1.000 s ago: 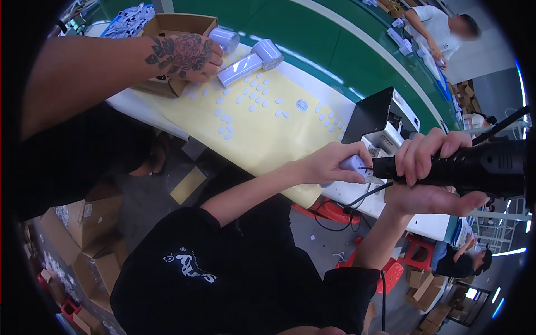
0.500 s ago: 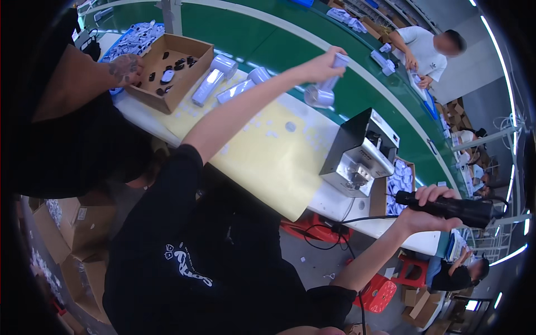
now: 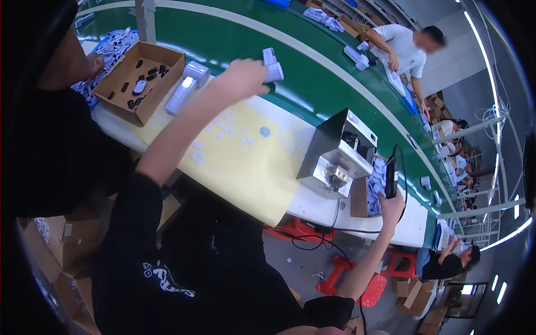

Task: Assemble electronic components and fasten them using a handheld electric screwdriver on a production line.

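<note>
My left hand (image 3: 245, 78) reaches across the table to the green belt's edge, fingers curled against a glossy white plastic housing (image 3: 272, 66). The hand hides part of that housing, and its grip shows only partly. My right hand (image 3: 392, 207) is closed round the lower part of a black electric screwdriver (image 3: 392, 177). The tool stands roughly upright beside a box of white parts (image 3: 376, 181), its cable looping from the top. Another white housing (image 3: 187, 89) with a round, wide head lies on the table, left of my left forearm.
A silver-black machine (image 3: 338, 153) stands on the table's right part. Small white pieces (image 3: 223, 125) lie scattered on the yellow sheet (image 3: 245, 173). A carton (image 3: 139, 84) holds black parts, near a co-worker's hand (image 3: 96, 64). Red stools (image 3: 371, 287) stand below. Other people work across the belt.
My left hand has swung left with the white housing. The screwdriver has turned from lying level to upright as my right hand moved left. The whole view has shifted somewhat.
</note>
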A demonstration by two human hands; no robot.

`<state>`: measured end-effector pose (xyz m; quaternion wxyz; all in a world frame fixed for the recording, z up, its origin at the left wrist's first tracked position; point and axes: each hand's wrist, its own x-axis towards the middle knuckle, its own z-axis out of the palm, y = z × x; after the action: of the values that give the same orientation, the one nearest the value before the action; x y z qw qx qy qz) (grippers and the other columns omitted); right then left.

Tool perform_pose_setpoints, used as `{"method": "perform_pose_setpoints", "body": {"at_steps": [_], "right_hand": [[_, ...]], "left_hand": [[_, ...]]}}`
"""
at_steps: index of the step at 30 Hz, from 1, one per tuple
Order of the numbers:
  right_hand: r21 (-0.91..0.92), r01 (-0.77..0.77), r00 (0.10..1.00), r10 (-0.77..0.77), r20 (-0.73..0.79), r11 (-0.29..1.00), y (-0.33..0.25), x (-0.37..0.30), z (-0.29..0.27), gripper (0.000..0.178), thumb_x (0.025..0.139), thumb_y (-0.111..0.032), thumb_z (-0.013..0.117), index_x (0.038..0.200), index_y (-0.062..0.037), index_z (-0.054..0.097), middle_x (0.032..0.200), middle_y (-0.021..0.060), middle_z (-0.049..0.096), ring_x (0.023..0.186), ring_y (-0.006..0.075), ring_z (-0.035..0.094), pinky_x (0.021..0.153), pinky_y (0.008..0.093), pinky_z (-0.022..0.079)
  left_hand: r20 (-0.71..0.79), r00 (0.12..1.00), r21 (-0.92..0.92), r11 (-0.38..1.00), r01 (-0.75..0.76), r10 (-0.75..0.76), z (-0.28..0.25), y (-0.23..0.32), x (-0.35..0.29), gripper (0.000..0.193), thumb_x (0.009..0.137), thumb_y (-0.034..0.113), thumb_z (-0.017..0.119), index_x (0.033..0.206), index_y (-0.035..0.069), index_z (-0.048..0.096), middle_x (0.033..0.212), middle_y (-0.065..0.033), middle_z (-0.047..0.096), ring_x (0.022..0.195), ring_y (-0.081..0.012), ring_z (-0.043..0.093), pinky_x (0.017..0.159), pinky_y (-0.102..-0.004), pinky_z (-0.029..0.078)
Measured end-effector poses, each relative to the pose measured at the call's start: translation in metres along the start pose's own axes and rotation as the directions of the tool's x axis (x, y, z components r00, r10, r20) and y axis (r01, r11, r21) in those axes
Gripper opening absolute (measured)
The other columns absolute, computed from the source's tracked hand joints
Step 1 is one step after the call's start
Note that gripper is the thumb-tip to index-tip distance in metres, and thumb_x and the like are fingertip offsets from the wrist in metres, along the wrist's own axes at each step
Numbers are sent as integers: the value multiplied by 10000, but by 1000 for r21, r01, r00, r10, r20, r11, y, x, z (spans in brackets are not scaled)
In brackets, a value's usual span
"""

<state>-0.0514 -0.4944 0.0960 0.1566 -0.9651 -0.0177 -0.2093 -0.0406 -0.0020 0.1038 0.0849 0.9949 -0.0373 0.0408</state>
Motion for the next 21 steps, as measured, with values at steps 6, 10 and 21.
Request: {"method": "perform_pose_setpoints", "body": {"at_steps": [6,10,21], "right_hand": [[-236,-1,1000,-5,-24,972,6,-5,24,321,691,-90,670,991,4,600,824,229,632,815,402,605,688,430,469],[-193,-29,993,5,-119,981,5,-5,27,315,705,-98,667,994,5,597,842,246,622,798,399,606,685,423,466],[620,93,963,88,-256,779,-86,-30,-17,159,861,-153,606,801,-43,508,665,19,498,480,88,417,410,242,336]], "left_hand": [[-283,893,41,925,377,-351,49,-13,-113,493,743,218,675,1141,-3,484,1080,-144,517,984,-307,518,846,-392,431],[-473,843,243,883,402,-254,101,-39,-115,417,726,212,672,1048,-10,526,1030,-128,527,943,-268,529,784,-360,460],[-570,762,-617,772,-151,-307,63,-12,-123,412,764,131,640,1128,-8,505,1062,-141,520,925,-220,549,834,-317,450]]}}
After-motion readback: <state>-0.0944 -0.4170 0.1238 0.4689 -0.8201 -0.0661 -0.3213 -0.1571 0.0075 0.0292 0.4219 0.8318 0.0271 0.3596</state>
